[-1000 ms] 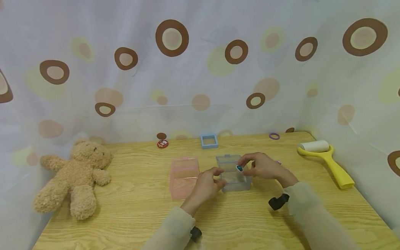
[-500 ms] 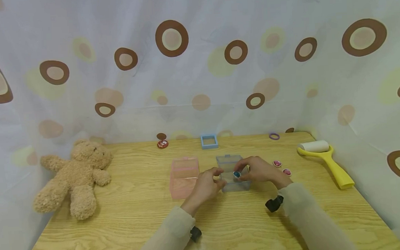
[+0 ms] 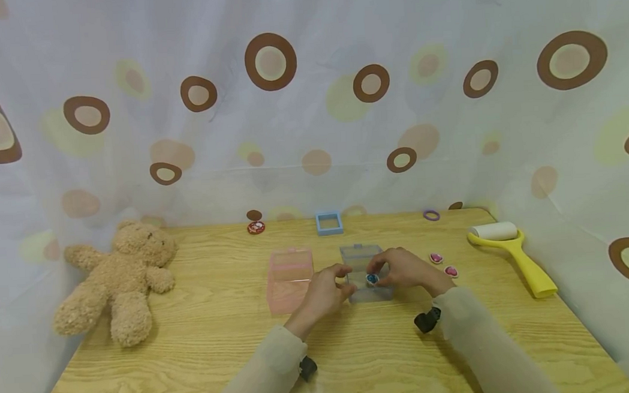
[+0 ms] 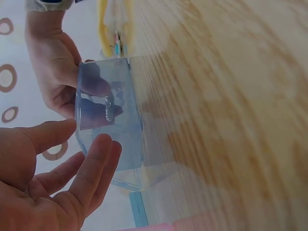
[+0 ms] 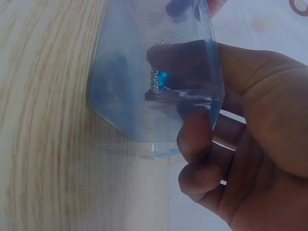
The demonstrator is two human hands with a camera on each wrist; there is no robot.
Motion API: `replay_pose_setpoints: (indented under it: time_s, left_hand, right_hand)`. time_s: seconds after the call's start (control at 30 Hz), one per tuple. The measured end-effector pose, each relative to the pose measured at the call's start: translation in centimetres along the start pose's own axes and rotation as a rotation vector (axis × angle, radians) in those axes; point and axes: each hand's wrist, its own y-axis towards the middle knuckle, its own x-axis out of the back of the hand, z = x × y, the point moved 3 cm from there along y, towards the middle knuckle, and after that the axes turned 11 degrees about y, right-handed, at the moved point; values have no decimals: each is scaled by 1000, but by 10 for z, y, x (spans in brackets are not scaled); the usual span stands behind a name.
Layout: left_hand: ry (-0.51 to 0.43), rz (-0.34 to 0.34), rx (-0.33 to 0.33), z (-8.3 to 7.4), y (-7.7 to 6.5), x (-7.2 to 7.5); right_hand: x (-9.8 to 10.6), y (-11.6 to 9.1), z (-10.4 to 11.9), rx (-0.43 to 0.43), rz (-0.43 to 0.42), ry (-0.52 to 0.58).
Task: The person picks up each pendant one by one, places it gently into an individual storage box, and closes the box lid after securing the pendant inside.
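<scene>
My right hand [image 3: 402, 268] reaches into the open clear bluish plastic box [image 3: 370, 296] and pinches a blue gem with a beaded silver edge [image 3: 372, 279] between thumb and fingers. Through the box wall the gem [image 5: 162, 78] shows in the right wrist view, low inside the box. My left hand [image 3: 326, 293] is at the box's left side, thumb and fingers spread in a loose C around its near corner. In the left wrist view its fingertips [image 4: 101, 144] lie against or very close to the box wall; firm contact cannot be told.
A pink clear box [image 3: 293, 295] stands left of the bluish one. Two pink gems [image 3: 436, 258] lie to the right. Behind are a red round piece [image 3: 256, 227], a blue square frame [image 3: 329, 223] and a purple ring [image 3: 431, 214]. A teddy bear [image 3: 119, 280] and yellow lint roller [image 3: 521, 259] flank them.
My right hand has moved left and down, carrying the blue gem from over the box's right side into it. The two pink gems came into fuller view. My left hand has stayed put.
</scene>
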Motion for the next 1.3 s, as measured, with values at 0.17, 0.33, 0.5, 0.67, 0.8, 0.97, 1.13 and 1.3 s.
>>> replay_pose_setpoints:
  time_s: [0.17,0.33,0.5,0.67,0.8,0.97,1.13,1.3]
  left_hand:
    - [-6,3,-4,-1,-1,0]
    - [-6,7,-2,0,-1,0]
    - [22,-9,-13,0,-1,1]
    - [33,-17,-18,0,0,0]
    - [32,-16,-17,0,0,0]
    - [30,-5,-8,0,-1,0]
    - [31,-9,-4,-1,-1,1]
    - [32,-6,5,-1,-1,1]
  right_hand:
    - [0,1,1,-1,16,-22]
    - [0,3,1,-15,21,-32]
    - [-1,3,1,-24,23,-26]
    - [-1,2,3,-29,20,-27]
    - [0,0,5,-31,20,-16]
    - [2,-2,7,-49,8,14]
    - [8,-5,8,-50,-21,40]
    - [14,-9,8,-32,-34,80]
